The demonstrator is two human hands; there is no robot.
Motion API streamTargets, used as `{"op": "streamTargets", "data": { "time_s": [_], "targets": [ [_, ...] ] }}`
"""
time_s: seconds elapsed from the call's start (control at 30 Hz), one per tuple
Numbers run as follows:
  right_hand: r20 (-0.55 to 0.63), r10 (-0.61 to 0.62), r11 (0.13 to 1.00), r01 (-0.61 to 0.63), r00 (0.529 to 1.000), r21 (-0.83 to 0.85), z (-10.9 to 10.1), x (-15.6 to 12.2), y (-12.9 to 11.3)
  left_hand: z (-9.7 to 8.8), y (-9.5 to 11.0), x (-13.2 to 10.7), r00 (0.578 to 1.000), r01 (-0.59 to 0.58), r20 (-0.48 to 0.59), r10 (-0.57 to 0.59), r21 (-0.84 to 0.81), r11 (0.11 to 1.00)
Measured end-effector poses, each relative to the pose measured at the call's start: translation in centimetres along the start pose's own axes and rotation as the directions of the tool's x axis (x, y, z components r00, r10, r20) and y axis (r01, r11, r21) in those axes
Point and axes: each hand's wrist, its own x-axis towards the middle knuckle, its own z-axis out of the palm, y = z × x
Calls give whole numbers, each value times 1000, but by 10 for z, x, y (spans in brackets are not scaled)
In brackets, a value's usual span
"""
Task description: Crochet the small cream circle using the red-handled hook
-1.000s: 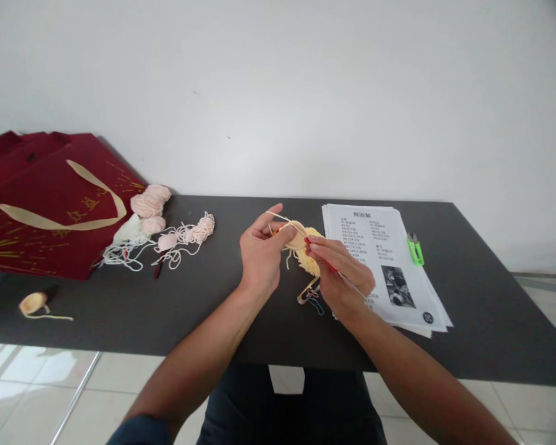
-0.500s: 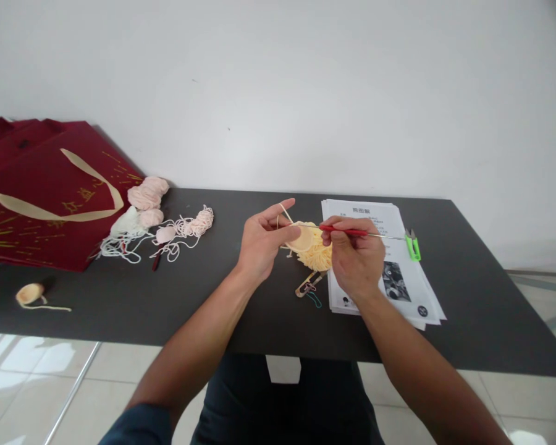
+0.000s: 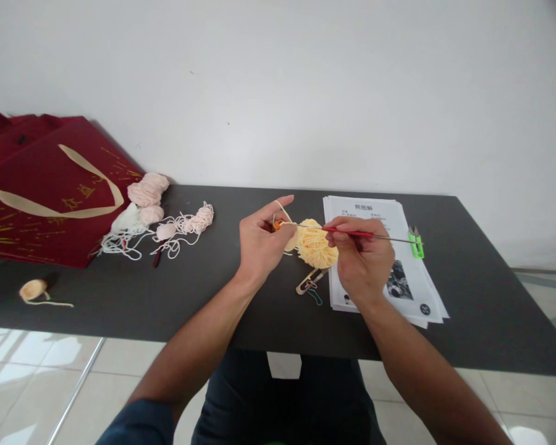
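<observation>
My left hand point(image 3: 261, 245) pinches a small pale yellow crochet piece point(image 3: 291, 243), mostly hidden behind the thumb. A strand of yarn runs over its raised index finger, and a small orange thing point(image 3: 277, 225) shows by the fingers. In my right hand point(image 3: 365, 262) is a crochet hook point(image 3: 352, 233) with a red handle, held like a pen. Its metal tip points left and meets the work at my left thumb. Between the hands lies a yellow yarn ball point(image 3: 317, 248) on the table.
Printed sheets point(image 3: 366, 296) lie under my right hand, with green thread snips point(image 3: 416, 242) at their edge. A safety pin point(image 3: 306, 283) lies near me. Leftward are pink yarn point(image 3: 148, 190), white yarn point(image 3: 128, 220), a crocheted cup shape point(image 3: 33, 289) and red bags point(image 3: 41, 185).
My right hand and the hook have shifted slightly right. The crochet piece has turned and sits more behind my left thumb, and the orange thing now shows.
</observation>
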Motion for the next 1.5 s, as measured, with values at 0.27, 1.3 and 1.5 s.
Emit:
{"op": "streamTargets", "data": {
  "time_s": [0.27,1.3,1.5],
  "targets": [
    [31,231,940,-232,972,250,-2,8,10,0,-1,3,996,75,61,-68,-118,990],
    [-104,286,956,-276,953,93,17,-9,-2,6,-7,1,994,100,59,-90,-177,979],
    [-1,-112,971,109,994,-214,15,-21,-4,7,-2,3,970,241,60,-235,-362,901]
  ]
}}
